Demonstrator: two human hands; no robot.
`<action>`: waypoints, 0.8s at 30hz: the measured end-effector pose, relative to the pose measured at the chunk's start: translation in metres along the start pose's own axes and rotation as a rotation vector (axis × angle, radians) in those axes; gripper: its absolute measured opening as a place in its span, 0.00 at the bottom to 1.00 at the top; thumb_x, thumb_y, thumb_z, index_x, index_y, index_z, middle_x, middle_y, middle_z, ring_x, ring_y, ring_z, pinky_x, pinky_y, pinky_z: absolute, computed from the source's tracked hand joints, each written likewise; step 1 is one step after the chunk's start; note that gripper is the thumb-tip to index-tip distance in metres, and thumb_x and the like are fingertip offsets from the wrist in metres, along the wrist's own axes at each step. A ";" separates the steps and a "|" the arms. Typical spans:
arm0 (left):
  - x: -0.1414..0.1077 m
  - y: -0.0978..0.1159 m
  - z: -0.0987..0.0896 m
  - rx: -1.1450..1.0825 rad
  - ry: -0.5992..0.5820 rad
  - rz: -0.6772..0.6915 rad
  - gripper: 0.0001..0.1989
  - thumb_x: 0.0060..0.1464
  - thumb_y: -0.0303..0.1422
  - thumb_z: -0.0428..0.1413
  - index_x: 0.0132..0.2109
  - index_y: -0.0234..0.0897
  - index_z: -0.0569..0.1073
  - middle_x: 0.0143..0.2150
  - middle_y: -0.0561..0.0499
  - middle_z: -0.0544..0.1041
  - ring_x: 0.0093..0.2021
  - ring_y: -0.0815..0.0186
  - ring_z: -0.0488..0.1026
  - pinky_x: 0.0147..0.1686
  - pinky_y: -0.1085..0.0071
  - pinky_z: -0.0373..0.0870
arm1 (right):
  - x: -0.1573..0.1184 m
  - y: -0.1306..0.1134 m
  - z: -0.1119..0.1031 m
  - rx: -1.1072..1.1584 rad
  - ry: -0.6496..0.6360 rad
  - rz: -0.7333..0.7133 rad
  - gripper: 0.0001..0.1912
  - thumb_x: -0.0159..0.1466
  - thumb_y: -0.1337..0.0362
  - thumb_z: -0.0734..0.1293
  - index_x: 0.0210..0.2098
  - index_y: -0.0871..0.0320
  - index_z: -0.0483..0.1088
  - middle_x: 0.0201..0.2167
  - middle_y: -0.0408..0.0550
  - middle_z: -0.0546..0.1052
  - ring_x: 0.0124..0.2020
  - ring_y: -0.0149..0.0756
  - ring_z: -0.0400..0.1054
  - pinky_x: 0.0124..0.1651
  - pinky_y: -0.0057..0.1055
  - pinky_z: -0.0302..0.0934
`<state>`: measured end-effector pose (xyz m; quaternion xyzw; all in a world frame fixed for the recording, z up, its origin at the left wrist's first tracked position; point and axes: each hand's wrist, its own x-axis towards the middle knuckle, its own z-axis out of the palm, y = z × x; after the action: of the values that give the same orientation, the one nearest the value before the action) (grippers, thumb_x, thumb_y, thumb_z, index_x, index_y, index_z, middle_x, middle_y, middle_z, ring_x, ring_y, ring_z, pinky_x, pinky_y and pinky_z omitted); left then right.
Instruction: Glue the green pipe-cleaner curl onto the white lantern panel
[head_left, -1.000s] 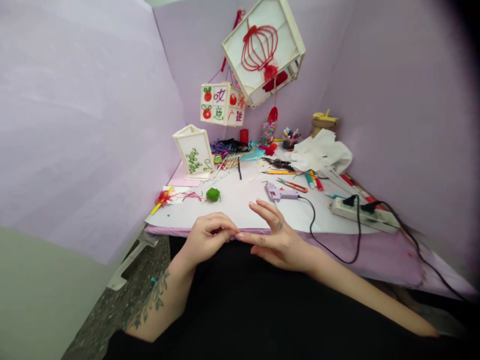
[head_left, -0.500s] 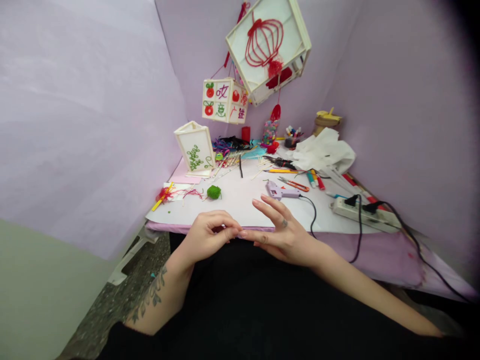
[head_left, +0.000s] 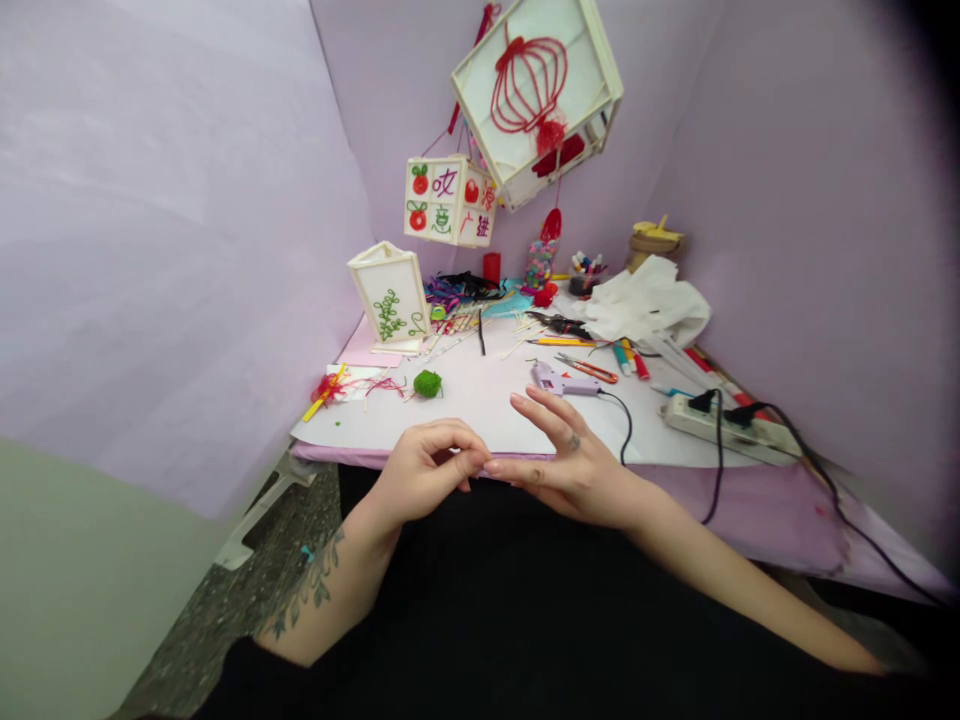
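My left hand (head_left: 431, 472) is closed in a pinch, with thumb and fingertips pressed together in front of the table's near edge. Whatever it may pinch is too small to make out. My right hand (head_left: 589, 478) has its fingers stretched out and spread, and its index fingertip touches the pinching tips of the left. Beyond the hands on the white tabletop (head_left: 480, 415) lies a small ball of green yarn (head_left: 427, 384). A lilac hot glue gun (head_left: 555, 379) rests just past the right fingers.
A white paper lantern (head_left: 390, 300) with green vine decoration stands at left. Two more lanterns hang above, a large one (head_left: 585, 70) and a smaller one (head_left: 450, 200). Orange snips (head_left: 589, 368), pliers (head_left: 559, 324), crumpled white material (head_left: 652, 305) and a corded power strip (head_left: 727, 425) lie at right.
Both hands have shifted slightly to the right together, their fingertips still touching. The things on the table have not moved.
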<state>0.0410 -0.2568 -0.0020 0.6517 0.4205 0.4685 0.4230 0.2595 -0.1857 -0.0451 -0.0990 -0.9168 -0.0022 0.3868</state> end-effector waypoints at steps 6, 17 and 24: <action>0.001 0.003 -0.001 0.056 0.038 0.021 0.11 0.56 0.36 0.60 0.31 0.33 0.77 0.28 0.50 0.73 0.22 0.74 0.68 0.20 0.79 0.69 | 0.001 0.002 -0.001 -0.008 -0.023 0.009 0.29 0.60 0.72 0.69 0.56 0.37 0.69 0.73 0.39 0.37 0.70 0.53 0.41 0.65 0.55 0.52; 0.002 0.002 0.003 -0.002 0.054 0.021 0.13 0.56 0.38 0.60 0.29 0.33 0.76 0.28 0.51 0.72 0.19 0.76 0.66 0.19 0.79 0.67 | 0.003 0.002 -0.003 0.017 -0.011 0.007 0.29 0.60 0.72 0.69 0.56 0.37 0.69 0.73 0.37 0.37 0.70 0.52 0.42 0.65 0.54 0.52; 0.002 0.005 0.003 0.040 0.070 0.031 0.13 0.57 0.38 0.59 0.29 0.33 0.75 0.28 0.51 0.72 0.21 0.75 0.67 0.22 0.77 0.67 | 0.005 0.001 -0.004 -0.029 -0.023 0.002 0.28 0.61 0.71 0.69 0.56 0.38 0.69 0.73 0.39 0.36 0.70 0.53 0.41 0.64 0.53 0.54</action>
<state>0.0454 -0.2572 0.0026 0.6496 0.4342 0.4892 0.3875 0.2590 -0.1844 -0.0390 -0.1056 -0.9209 -0.0138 0.3750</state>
